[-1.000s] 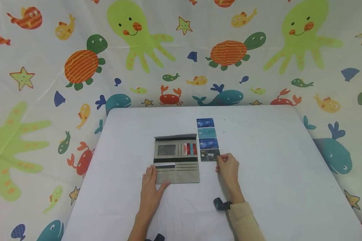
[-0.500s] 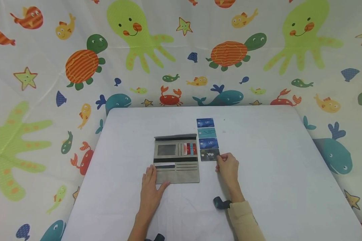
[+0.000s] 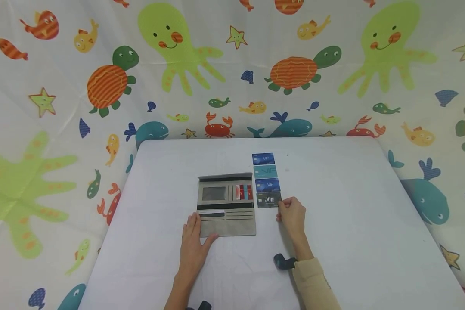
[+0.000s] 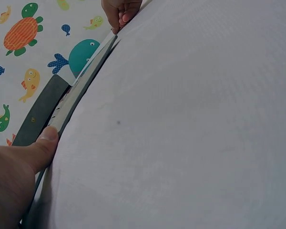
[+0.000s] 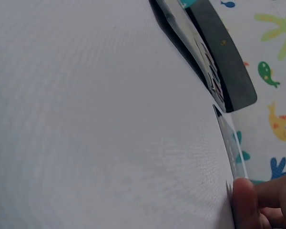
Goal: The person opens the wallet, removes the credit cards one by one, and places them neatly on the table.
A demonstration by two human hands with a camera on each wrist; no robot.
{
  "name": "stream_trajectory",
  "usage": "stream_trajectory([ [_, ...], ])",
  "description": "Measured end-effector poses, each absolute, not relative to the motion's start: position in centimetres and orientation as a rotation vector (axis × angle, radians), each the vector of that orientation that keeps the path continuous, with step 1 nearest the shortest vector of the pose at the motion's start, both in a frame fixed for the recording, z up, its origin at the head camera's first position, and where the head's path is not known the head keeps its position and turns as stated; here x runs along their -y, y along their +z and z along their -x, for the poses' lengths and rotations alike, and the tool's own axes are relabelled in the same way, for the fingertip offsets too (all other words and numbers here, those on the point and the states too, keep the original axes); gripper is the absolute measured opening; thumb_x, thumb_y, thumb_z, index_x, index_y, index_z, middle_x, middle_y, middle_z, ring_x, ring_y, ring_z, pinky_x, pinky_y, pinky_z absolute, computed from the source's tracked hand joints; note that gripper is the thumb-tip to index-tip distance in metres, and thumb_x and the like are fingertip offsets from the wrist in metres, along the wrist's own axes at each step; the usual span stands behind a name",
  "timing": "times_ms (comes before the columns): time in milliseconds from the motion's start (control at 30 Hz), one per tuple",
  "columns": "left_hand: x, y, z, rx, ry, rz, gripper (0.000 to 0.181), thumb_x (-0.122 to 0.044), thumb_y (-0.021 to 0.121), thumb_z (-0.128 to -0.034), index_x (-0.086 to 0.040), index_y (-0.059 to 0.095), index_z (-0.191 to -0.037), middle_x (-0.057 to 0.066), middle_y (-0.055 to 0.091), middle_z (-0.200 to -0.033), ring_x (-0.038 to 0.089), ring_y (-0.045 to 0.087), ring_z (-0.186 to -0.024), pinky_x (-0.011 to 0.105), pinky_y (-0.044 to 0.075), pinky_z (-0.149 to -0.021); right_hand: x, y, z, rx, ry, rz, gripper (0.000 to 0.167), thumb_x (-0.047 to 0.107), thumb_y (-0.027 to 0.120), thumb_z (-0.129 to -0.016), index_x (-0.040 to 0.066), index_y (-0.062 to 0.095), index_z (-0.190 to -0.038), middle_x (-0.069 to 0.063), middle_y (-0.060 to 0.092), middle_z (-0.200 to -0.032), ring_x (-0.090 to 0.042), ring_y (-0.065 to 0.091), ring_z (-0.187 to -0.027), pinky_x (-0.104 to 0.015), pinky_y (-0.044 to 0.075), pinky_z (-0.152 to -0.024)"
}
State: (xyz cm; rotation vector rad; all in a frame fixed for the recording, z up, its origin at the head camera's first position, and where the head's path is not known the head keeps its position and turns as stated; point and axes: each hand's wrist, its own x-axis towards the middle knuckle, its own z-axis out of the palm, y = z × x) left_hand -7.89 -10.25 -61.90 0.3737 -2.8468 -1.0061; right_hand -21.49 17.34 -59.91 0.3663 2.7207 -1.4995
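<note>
A grey wallet lies unfolded in the middle of the table in the head view. Cards fill some of its slots, among them a white-and-dark card at lower left and red ones at upper right. My left hand rests along the wallet's lower left side, fingers straight and thumb on its near edge. To the right, my right hand pinches the right edge of a black VIP card between thumb and finger. That card is the nearest in a column with a dark blue card, a teal card and another blue card.
A white cloth covers the table. Behind it and at the sides hangs a curtain printed with sea animals. A dark wrist camera sits on my right wrist, and part of another shows at the bottom edge.
Both hands, the wallet and the cards keep their places. Only the head view and the curtain's left side have shifted slightly.
</note>
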Motion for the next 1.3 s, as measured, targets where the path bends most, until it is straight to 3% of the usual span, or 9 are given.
stream_trajectory([
  [833, 10.3, -61.9, 7.9, 2.832, -1.017, -0.368, 0.092, -0.046, 0.074, -0.0870, -0.001, 0.031, -0.156, 0.015, 0.026, -0.166, 0.034, 0.018, -0.156, 0.052, 0.014, -0.129, -16.6, -59.5, 21.6, -2.787, -1.513, -0.354, 0.017, 0.014, 0.059, -0.095, 0.000, 0.064, -0.102, -0.013, 0.068, -0.078, -0.013, 0.061, -0.051, -0.020, 0.046, -0.048],
  [1100, 10.3, -62.0, 7.9, 2.836, -1.017, -0.369, 0.092, -0.045, 0.074, -0.0874, -0.001, 0.031, -0.156, 0.015, 0.025, -0.166, 0.033, 0.018, -0.156, 0.051, 0.014, -0.129, -15.1, -58.6, 21.7, -2.803, -1.570, -0.217, 0.018, 0.013, 0.060, -0.097, -0.002, 0.063, -0.106, -0.017, 0.067, -0.086, -0.016, 0.062, -0.060, -0.014, 0.049, -0.050],
  [1300, 10.3, -62.0, 7.9, 2.832, -1.007, -0.365, 0.093, -0.046, 0.074, -0.0872, -0.001, 0.031, -0.156, 0.016, 0.026, -0.166, 0.034, 0.019, -0.156, 0.048, 0.012, -0.130, -13.6, -58.0, 21.6, -2.796, -1.562, -0.118, 0.018, 0.012, 0.063, -0.096, -0.002, 0.063, -0.108, -0.016, 0.065, -0.094, -0.021, 0.063, -0.075, -0.016, 0.053, -0.055],
])
